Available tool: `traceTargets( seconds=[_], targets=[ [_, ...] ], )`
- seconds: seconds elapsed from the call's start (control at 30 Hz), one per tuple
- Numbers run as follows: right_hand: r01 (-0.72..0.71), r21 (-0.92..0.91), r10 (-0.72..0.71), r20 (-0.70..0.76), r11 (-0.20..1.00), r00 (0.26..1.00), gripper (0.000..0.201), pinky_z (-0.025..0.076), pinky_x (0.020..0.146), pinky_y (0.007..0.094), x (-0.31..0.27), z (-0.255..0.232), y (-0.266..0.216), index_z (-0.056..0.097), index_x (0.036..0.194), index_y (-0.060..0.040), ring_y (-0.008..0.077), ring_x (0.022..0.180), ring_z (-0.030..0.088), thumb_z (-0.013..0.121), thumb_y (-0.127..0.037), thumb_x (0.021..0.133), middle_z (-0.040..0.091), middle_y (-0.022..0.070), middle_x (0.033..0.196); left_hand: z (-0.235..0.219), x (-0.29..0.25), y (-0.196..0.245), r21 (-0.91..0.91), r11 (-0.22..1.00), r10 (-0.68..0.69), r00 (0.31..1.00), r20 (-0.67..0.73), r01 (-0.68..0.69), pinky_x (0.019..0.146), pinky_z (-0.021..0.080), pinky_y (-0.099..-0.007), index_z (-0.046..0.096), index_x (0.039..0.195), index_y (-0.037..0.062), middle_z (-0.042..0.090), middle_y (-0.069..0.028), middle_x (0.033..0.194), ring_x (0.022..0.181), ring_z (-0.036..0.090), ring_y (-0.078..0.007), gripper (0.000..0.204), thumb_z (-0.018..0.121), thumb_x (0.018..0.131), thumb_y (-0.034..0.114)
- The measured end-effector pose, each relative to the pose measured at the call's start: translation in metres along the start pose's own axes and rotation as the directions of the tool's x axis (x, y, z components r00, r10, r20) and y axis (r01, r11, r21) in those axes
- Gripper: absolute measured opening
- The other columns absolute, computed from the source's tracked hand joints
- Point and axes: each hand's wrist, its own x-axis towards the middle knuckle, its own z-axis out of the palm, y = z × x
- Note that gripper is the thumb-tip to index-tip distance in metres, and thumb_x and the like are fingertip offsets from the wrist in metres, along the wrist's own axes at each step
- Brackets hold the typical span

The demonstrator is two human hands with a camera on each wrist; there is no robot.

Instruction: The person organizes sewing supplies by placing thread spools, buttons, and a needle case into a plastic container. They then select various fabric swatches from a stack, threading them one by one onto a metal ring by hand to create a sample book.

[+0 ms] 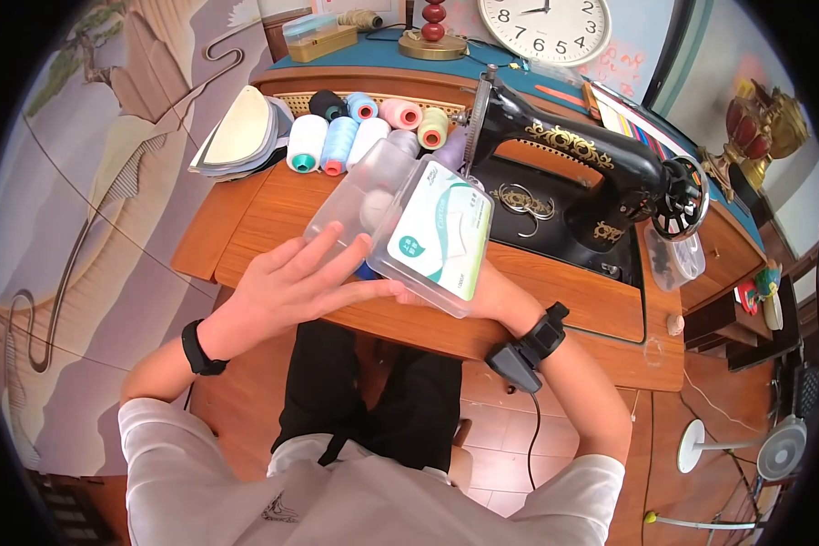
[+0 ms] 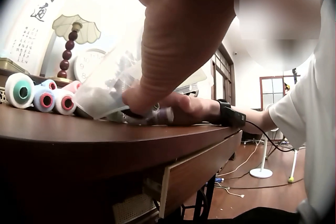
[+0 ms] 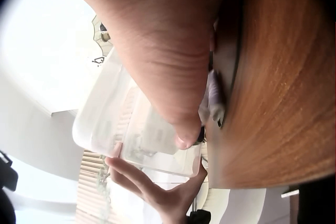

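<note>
A clear plastic box (image 1: 346,196) with its labelled lid (image 1: 441,232) raised is tilted above the sewing table's front. My left hand (image 1: 305,282) holds its near edge, fingers spread across the side; from the right wrist view, this left hand (image 3: 163,195) spans the edge between finger and thumb. My right hand (image 1: 487,296) reaches in from the right, mostly covered by the lid. The right wrist view shows its thumb (image 3: 184,139) beside the box; its other fingers are hidden, so I cannot tell what it grips. A small purple-wrapped spool (image 3: 215,98) is close to that hand.
Several thread cones (image 1: 337,146) stand behind the box, with stacked fabric pieces (image 1: 241,136) at their left. A black sewing machine (image 1: 564,146) occupies the table's right side, with a small clear tub (image 1: 673,255) beyond it. A lamp (image 1: 433,36) and clock (image 1: 544,27) are behind.
</note>
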Motion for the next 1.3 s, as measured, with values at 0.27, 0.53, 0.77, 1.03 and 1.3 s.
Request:
traceTargets(
  seconds=[0.27, 0.53, 0.77, 1.03, 1.3],
  targets=[
    [0.133, -0.127, -0.149, -0.124, 0.983, 0.981, 0.051, 0.049, 0.095, 0.0409, -0.003, 0.008, 0.012, 0.067, 0.125, -0.0104, 0.031, 0.111, 0.062, 0.083, -0.035, 0.083, 0.066, 0.0112, 0.126, 0.007, 0.0, 0.011, 0.032, 0.999, 0.022, 0.999, 0.026, -0.022, 0.087, 0.047, -0.0239, 0.032, 0.154, 0.0516, 0.051, 0.0071, 0.138, 0.125, 0.049, -0.0186, 0.092, 0.069, 0.085, 0.003],
    [-0.002, -0.222, 0.007, 0.019, 0.975, 1.0, 0.071, 0.041, 0.108, 0.0488, 0.0, 0.002, 0.011, 0.054, 0.139, -0.0087, 0.0416, 0.128, 0.05, 0.083, -0.034, 0.08, 0.053, 0.0208, 0.139, -0.007, -0.006, -0.014, -0.058, 0.983, -0.177, 0.984, -0.008, 0.177, 0.095, 0.045, -0.0346, 0.05, 0.145, 0.0498, 0.052, 0.0022, 0.14, 0.128, 0.049, -0.0242, 0.073, 0.061, 0.088, 0.005],
    [-0.096, -0.206, 0.088, -0.05, 0.974, 0.995, 0.092, 0.033, 0.118, 0.0464, -0.002, -0.001, 0.003, 0.038, 0.152, -0.0082, 0.0454, 0.142, 0.035, 0.085, -0.035, 0.077, 0.034, 0.0309, 0.154, -0.009, 0.001, -0.069, -0.248, 0.845, -0.505, 0.86, -0.076, 0.474, 0.102, 0.044, -0.045, 0.044, 0.152, 0.0077, 0.047, -0.0194, 0.138, 0.127, 0.05, -0.0371, 0.105, 0.088, 0.056, 0.019],
    [-0.081, -0.144, 0.057, -0.165, 0.986, 0.985, 0.081, 0.038, 0.114, 0.0445, -0.003, -0.001, 0.01, 0.045, 0.144, -0.0025, 0.0423, 0.135, 0.044, 0.085, -0.028, 0.079, 0.046, 0.0274, 0.143, 0.089, -0.002, -0.149, -0.585, 0.185, -0.908, 0.365, 0.204, 0.789, 0.107, 0.044, -0.0447, 0.017, 0.16, 0.0028, 0.046, -0.0296, 0.145, 0.133, 0.051, -0.0374, 0.121, 0.091, 0.071, 0.039],
    [-0.092, -0.129, 0.059, -0.24, 0.987, 0.969, 0.062, 0.043, 0.105, 0.0433, -0.004, -0.003, 0.011, 0.053, 0.132, -0.0018, 0.0376, 0.121, 0.05, 0.081, -0.025, 0.082, 0.055, 0.0185, 0.129, 0.2, 0.04, -0.186, -0.7, -0.042, -0.922, 0.243, 0.303, 0.713, 0.115, 0.035, -0.0418, 0.007, 0.158, -0.0034, 0.037, -0.0287, 0.151, 0.139, 0.041, -0.0356, 0.134, 0.095, 0.066, 0.039]
  ],
)
